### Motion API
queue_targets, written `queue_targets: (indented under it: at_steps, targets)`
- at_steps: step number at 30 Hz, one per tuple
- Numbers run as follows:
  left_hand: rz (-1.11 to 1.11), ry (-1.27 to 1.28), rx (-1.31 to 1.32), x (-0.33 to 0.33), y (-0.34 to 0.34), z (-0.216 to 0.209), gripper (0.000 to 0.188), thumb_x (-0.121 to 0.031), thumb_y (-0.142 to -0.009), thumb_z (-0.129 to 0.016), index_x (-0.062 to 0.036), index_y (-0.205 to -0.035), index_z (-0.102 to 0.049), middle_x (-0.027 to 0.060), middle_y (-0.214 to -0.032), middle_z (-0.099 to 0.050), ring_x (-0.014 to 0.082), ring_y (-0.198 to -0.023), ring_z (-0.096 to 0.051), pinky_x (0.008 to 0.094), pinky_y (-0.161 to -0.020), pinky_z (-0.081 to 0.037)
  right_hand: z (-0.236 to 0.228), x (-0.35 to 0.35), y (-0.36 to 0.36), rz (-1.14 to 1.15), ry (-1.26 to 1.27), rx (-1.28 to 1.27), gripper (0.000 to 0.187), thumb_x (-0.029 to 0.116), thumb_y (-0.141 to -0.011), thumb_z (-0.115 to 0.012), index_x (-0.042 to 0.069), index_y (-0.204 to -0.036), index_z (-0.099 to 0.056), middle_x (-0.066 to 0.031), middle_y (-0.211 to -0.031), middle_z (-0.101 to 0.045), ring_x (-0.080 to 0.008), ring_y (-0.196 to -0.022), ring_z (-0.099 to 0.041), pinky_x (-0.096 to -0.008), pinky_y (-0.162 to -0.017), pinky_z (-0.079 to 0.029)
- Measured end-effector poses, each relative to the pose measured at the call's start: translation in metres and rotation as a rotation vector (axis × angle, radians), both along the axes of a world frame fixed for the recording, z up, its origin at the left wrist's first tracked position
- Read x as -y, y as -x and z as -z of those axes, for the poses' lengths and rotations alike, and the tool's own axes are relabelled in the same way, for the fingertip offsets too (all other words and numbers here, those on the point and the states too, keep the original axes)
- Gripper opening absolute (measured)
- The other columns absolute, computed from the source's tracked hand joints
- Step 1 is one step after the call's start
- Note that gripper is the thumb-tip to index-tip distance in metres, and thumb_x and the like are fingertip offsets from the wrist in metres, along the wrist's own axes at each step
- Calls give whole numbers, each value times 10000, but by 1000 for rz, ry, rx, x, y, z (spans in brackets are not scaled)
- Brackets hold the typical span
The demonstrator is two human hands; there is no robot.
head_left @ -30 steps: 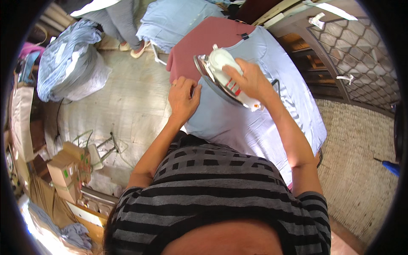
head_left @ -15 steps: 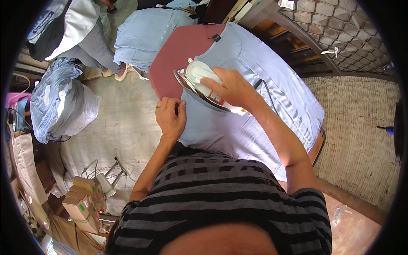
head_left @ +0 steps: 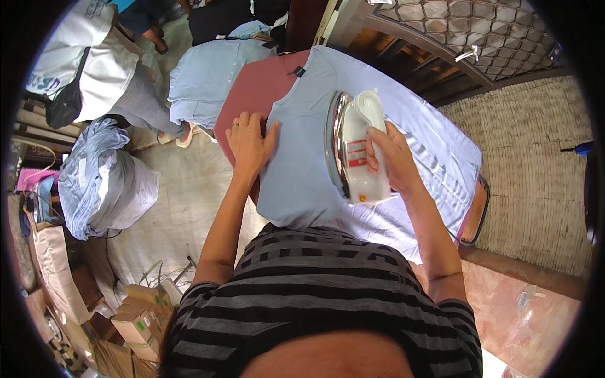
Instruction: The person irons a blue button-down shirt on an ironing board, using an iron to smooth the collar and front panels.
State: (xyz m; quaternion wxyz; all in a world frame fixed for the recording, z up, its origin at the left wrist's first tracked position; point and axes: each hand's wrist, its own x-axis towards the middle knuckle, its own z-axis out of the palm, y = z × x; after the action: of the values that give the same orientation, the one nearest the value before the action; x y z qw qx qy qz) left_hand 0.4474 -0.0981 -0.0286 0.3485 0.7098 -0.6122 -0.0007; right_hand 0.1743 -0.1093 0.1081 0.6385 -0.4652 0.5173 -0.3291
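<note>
My right hand (head_left: 394, 157) is closed around the handle of a white steam iron (head_left: 363, 183) with a red label patch. The iron is tilted, its shiny metal edge facing left, over the middle of a light blue garment (head_left: 296, 145); whether it touches the cloth I cannot tell. That garment lies spread over a padded ironing board with a dark red cover (head_left: 252, 85). At the garment's left edge my left hand (head_left: 250, 142) lies flat, fingers stretched and thumb apart, partly on the red cover. A dark neck tag (head_left: 298, 72) shows at the collar.
Beyond the board sits a stack of folded light blue shirts (head_left: 211, 75). A large bag of blue clothes (head_left: 104, 183) stands on the floor at left, near a person (head_left: 104, 75). Cardboard boxes (head_left: 142, 318) are at lower left. A metal lattice gate (head_left: 463, 41) borders the far right.
The iron has moved right, away from the collar edge, and turned to point away from me. My left hand has shifted slightly farther away and its fingers have straightened out.
</note>
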Motion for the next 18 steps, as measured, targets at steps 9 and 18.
queue_targets:
  at_steps: [9,18]
  targets:
    - [14,0,-108,20,-3,10,245,-339,-841,-754,-114,-901,-678,26,-838,-597,241,-842,-583,407,-753,-372,46,35,-61,292,81,109,258,213,-1001,-569,21,-1050,-405,-62,-773,-522,-129,-506,-506,-297,-450,-450]
    - [35,27,-124,28,-6,14,206,-290,-819,-778,-124,-893,-680,19,-845,-592,245,-822,-568,398,-729,-353,52,81,-70,448,96,164,246,247,-1010,-562,72,-1019,-390,-76,-779,-516,-150,-468,-478,-324,-435,-424]
